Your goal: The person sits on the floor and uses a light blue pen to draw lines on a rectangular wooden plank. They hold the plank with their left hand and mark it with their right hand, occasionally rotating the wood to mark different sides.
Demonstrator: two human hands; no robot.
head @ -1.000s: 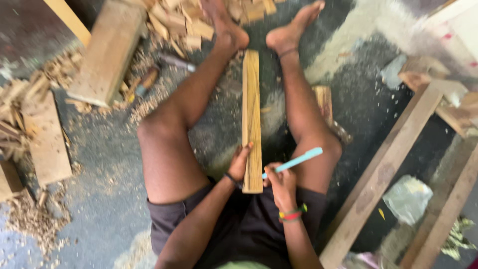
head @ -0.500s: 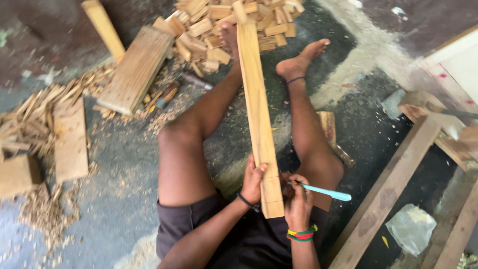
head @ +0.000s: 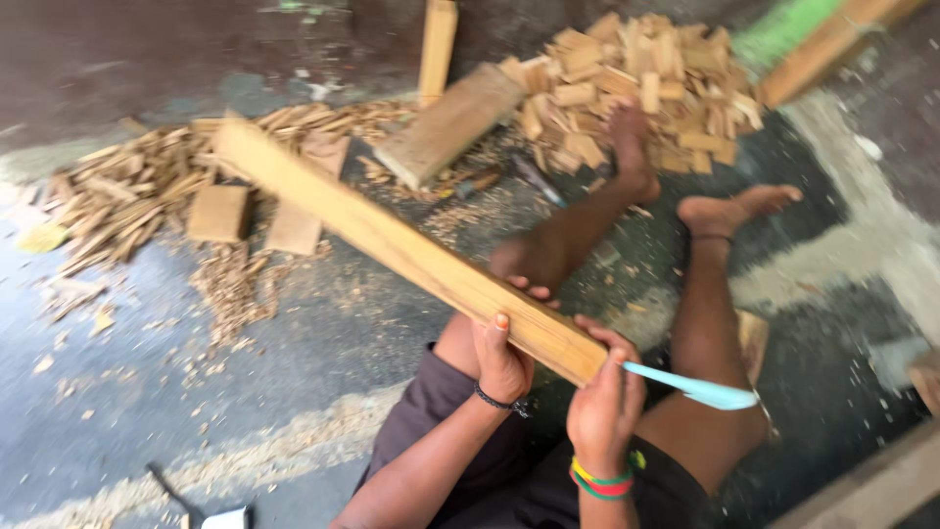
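Seated on the floor, we grip a long wooden plank (head: 411, 250) at its near end, left hand (head: 501, 360) wrapped around it, right hand (head: 602, 407) also pinching a light-blue pen (head: 700, 390); the face looks unmarked, uncut, while cut blocks (head: 627, 93) lie far right.

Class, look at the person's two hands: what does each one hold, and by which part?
Both hands grip the long wooden plank at its near end: left hand wraps its edge, right hand clasps the end, also holding a light-blue tool by its near end.
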